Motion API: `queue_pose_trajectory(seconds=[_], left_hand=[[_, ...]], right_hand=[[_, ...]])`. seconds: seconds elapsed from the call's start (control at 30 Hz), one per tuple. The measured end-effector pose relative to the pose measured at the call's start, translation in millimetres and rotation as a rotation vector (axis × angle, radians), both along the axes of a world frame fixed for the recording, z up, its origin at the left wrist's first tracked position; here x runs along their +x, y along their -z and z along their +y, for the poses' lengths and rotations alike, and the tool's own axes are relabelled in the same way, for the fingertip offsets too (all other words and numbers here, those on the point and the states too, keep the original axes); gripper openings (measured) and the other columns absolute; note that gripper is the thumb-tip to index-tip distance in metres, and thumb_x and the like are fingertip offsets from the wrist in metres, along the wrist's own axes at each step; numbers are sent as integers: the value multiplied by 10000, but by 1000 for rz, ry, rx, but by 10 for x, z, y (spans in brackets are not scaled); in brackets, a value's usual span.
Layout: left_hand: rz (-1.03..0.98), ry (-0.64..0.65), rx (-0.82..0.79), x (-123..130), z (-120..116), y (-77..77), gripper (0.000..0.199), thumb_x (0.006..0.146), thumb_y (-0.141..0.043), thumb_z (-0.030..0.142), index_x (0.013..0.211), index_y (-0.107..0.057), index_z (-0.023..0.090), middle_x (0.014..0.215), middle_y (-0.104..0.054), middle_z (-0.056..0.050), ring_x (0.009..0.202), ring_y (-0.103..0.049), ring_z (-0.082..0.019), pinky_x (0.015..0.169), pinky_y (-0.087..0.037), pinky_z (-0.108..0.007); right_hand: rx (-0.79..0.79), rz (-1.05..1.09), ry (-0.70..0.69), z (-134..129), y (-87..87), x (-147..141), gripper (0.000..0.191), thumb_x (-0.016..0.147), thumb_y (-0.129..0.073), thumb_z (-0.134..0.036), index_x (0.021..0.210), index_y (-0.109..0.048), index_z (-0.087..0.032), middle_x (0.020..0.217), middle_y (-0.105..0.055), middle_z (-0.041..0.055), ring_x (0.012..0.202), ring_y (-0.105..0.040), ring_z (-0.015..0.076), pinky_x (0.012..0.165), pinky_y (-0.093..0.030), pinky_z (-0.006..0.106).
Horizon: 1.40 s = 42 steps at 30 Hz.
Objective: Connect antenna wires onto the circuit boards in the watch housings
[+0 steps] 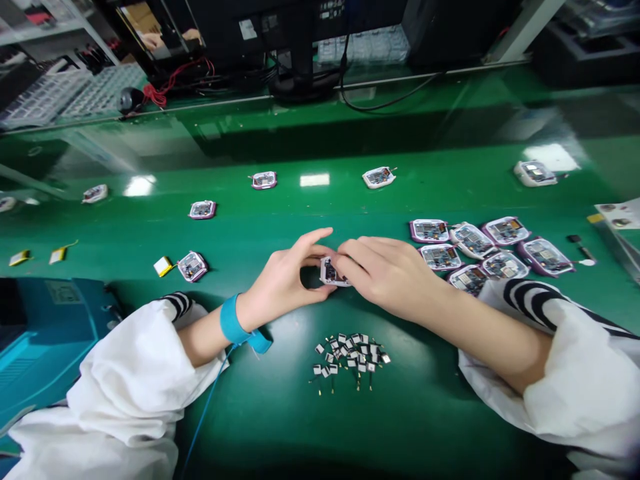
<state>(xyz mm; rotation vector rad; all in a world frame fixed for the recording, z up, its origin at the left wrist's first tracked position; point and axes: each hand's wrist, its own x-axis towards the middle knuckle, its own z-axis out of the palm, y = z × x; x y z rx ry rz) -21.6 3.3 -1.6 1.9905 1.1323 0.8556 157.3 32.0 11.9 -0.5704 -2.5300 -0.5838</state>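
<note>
Between the thumb and fingers of my left hand [286, 280], at the middle of the bench, is a small pale device case with a circuit board [329, 272] inside. My right hand [383, 267] meets it from the right, its fingers bent together over the board. Whatever those fingertips pinch is hidden. A blue wrist strap [231, 321] with a cord circles my left wrist. Nearer to me lies a loose pile of small square parts with short dark leads [353, 353]. To the right, several similar device cases [470, 240] sit close together, boards facing up.
More device cases [264, 180] are spread along the green bench [280, 427]. Yellow batteries [163, 267] lie at the left, above a teal bin [50, 360]. A monitor stand [303, 73], cables and clear trays [365, 47] line the back. A tray-like box [623, 233] stands far right.
</note>
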Motion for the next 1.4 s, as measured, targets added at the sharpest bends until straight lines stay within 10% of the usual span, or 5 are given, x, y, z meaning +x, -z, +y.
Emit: queue_pose_trajectory(seconds=[0.57, 0.97, 1.27, 1.4], left_hand=[[-50, -98, 63, 57, -62, -10, 590, 627, -654, 111, 1145, -385, 202, 1002, -631, -4, 842, -630, -91, 811, -508, -182], [-360, -61, -100, 48, -59, -32, 564, 608, -691, 130, 1102, -426, 193, 988, -615, -46, 927, -605, -141, 870, -514, -278], [-187, -54, -34, 42, -55, -12, 514, 615, -693, 158, 1066, -445, 183, 949, -634, -22, 845, -629, -113, 811, -532, -214], [-224, -41, -52, 28, -49, -35, 518, 619, -700, 183, 1070, -444, 186, 948, -633, -24, 865, -627, -120, 822, -532, -224]], right_hand=[[-140, 58, 111, -35, 23, -2, 102, 793, -485, -128, 754, -579, -116, 720, -608, 49, 638, -519, 140, 537, -402, 253], [-831, 580, -72, 33, 120, -26, 39, 785, -540, -130, 780, -553, -166, 728, -548, 0, 653, -510, 61, 547, -415, 175], [-328, 0, -7, 76, -79, 50, 127, 805, -506, -220, 728, -563, -136, 691, -561, 36, 646, -465, 132, 558, -385, 252], [-407, 109, -65, 83, -26, 42, 80, 809, -497, -194, 754, -522, -141, 730, -566, 29, 683, -472, 114, 605, -405, 230]])
